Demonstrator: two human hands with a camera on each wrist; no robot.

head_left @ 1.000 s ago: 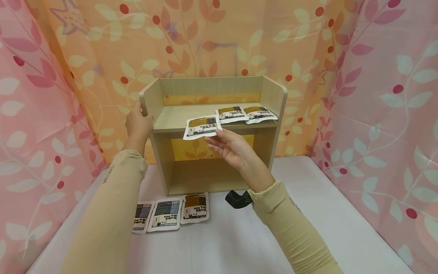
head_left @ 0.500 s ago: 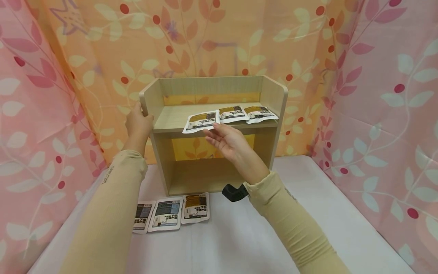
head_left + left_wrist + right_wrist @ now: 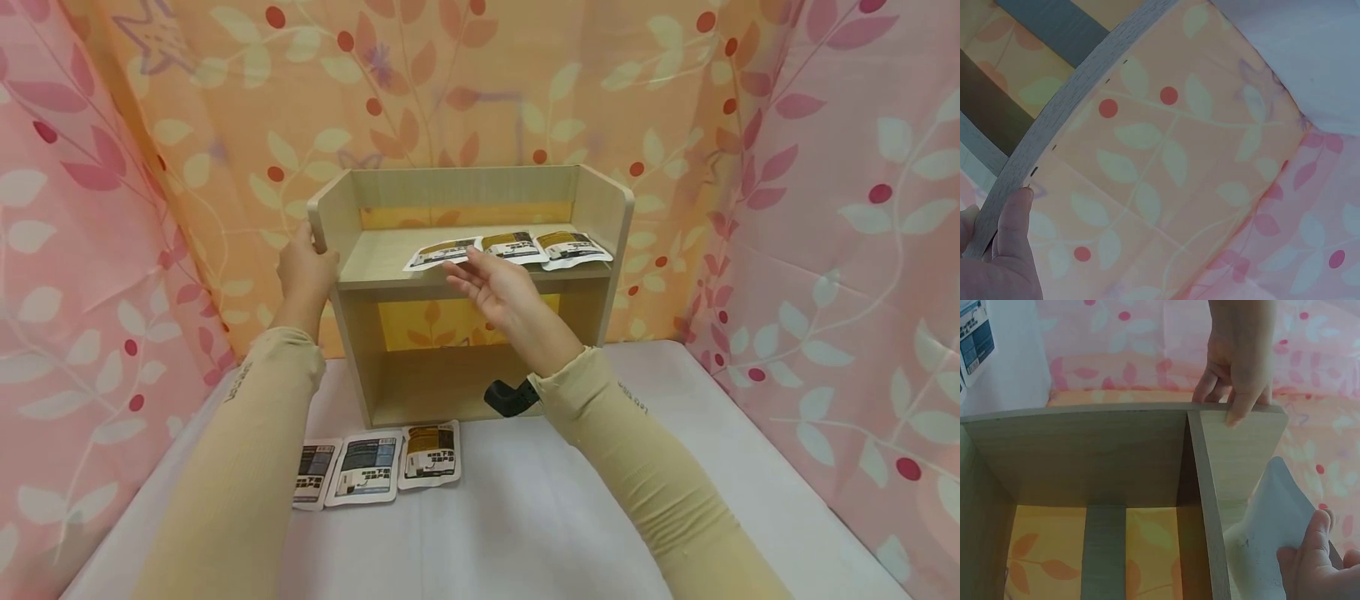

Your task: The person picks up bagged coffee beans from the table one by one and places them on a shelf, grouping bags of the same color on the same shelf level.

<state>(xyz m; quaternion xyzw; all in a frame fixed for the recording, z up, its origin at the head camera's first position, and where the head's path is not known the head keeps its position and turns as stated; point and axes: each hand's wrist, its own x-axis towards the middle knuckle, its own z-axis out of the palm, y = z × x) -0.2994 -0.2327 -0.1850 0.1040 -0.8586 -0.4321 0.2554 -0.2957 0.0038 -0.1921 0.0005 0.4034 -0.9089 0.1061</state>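
Note:
In the head view my left hand [image 3: 306, 267] grips the left side panel of a small two-tier wooden shelf [image 3: 375, 260]; the left wrist view shows fingers and thumb on either side of the panel's edge [image 3: 1054, 122]. My right hand [image 3: 501, 292] pinches the near right corner of a flat white packet [image 3: 438, 252] with a brown and black label, low over the upper board's front. Its pale back [image 3: 1279, 515] faces the right wrist camera, tilted. Two similar packets, one in the middle [image 3: 506, 244] and one at the right [image 3: 570, 248], lie beside it on the upper board.
On the white-covered table [image 3: 510, 517], in front of the shelf, lie a brown-labelled packet [image 3: 429, 454] and two blue-labelled packets [image 3: 366, 467], the leftmost partly behind my left sleeve. Patterned curtains [image 3: 450, 83] stand behind and on both sides.
My right hand has raised the packet and moved it back, from in front of the upper board's edge to over the board, left of the other two. The left hand keeps its grip.

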